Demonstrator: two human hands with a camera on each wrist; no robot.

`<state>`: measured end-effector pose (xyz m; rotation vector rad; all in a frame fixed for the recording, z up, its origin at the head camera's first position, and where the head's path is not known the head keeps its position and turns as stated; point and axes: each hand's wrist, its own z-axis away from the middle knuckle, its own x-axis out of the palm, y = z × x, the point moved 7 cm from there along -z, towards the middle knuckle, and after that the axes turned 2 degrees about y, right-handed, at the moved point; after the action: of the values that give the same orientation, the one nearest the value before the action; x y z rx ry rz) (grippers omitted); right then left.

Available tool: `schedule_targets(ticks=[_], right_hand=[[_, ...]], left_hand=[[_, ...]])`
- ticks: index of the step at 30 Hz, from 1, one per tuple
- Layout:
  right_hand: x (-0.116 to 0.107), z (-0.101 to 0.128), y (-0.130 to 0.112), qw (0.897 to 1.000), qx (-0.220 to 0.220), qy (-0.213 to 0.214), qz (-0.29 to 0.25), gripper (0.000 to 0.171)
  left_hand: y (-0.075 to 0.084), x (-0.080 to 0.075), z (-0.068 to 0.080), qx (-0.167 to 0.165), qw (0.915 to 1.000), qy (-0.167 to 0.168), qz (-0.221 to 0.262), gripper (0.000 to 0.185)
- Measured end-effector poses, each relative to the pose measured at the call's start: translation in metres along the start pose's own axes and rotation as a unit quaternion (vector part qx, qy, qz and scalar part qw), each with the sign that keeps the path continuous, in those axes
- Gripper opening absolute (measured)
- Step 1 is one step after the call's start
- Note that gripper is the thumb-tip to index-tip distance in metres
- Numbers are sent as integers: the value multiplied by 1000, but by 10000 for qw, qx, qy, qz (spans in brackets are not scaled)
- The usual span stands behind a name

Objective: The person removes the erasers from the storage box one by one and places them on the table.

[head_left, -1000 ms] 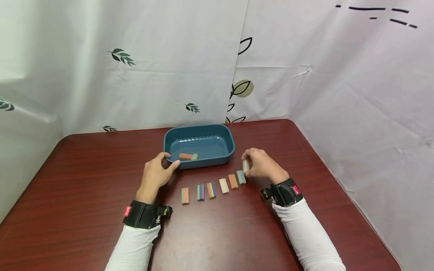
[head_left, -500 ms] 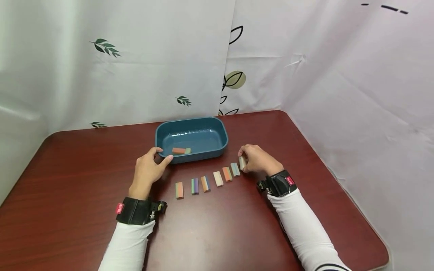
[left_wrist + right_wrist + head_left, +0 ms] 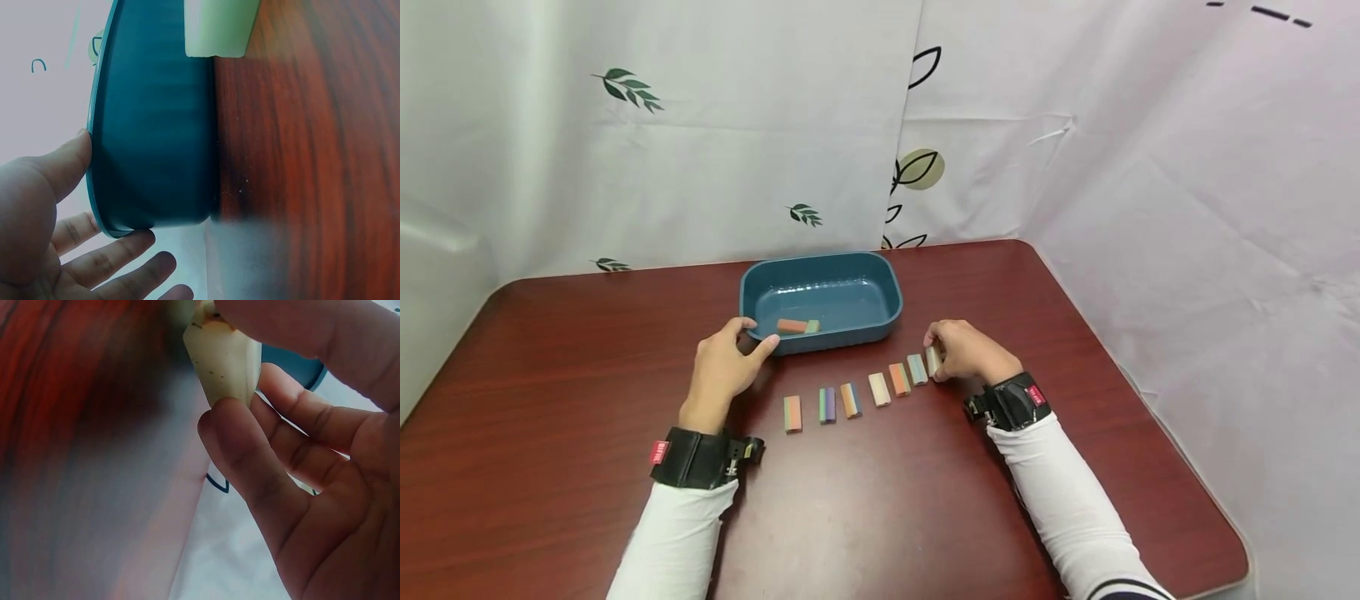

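My left hand (image 3: 721,372) holds the near left corner of a deep blue rectangular dish (image 3: 850,336), thumb on the front rim and fingers round the left end. In the left wrist view the thumb (image 3: 74,159) meets the dish's rim. Inside the dish lie an orange block (image 3: 792,326) and a pale green block (image 3: 812,326). My right hand (image 3: 973,352) pinches a small cream block (image 3: 933,361) at the right end of a row of coloured blocks. Up close in the right wrist view, the cream block (image 3: 225,362) has bevelled sides and dark specks.
From the left, the row holds an orange-green block (image 3: 793,414), a green-purple one (image 3: 827,406), an orange-blue one (image 3: 851,401), a cream one (image 3: 879,389), another orange-green one (image 3: 899,379) and a grey-blue one (image 3: 917,369). White curtains (image 3: 722,183) surround the brown table (image 3: 587,400).
The head view has shifted slightly. The right hand keeps its pinch on the cream block, which now stands closer to the grey-blue one. The left hand stays at the dish's corner.
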<state>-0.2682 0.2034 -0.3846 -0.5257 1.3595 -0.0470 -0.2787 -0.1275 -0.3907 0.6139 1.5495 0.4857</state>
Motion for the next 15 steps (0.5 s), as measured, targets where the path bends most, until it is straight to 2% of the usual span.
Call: schedule_targets(ticks=[6, 15], right_hand=[[3, -3, -3, 9999, 29, -103, 27, 42], [6, 1, -2, 9999, 48, -148, 53, 42]], left_hand=[[-2, -4, -1, -27, 10000, 80, -16, 60], [-2, -2, 0, -39, 9999, 82, 48, 57]])
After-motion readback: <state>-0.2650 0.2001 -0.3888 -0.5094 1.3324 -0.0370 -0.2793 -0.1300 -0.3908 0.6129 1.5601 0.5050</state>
